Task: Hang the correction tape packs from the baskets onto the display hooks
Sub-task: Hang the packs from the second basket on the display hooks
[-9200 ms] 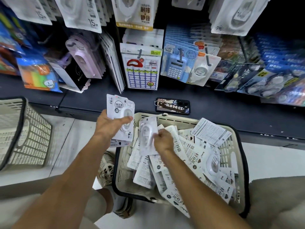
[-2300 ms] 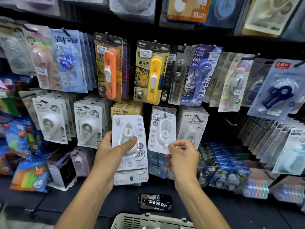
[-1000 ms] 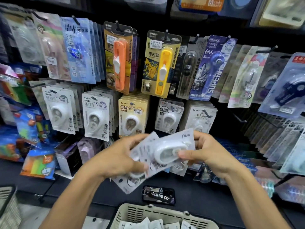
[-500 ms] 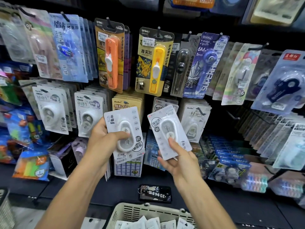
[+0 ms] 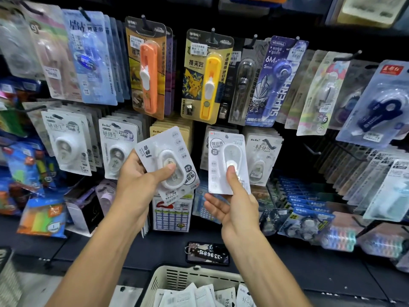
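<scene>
Nearest, bottom edge: cream slotted plastic basket (image 5: 177, 276), piled with more flat white carded packs (image 5: 194, 295), supply for hanging. Just beyond, on dark shelf ledge (image 5: 309, 262), glossy phone (image 5: 207, 253) lying flat with a numbered tag.

Mid-air above: left hand (image 5: 137, 185) clamped on a small stack of correction tape packs (image 5: 168, 160), thumb across the clear blister, stack tilted, probably parked as reserve. Right hand (image 5: 234, 207) pinching one single pack (image 5: 226, 162), thumb pressed on the oval blister, fingers curled behind card, lower fingers spread loose; card upright, hang hole up, likely lining up for a hook. Not yet on any hook, judging by the gap.

Behind: matching white packs on hooks (image 5: 261, 156) just beside the single pack, thin card with rounded clear bubbles. Farther up, orange (image 5: 148, 69) and yellow (image 5: 208, 80) long blister cards on black pegs.
</scene>
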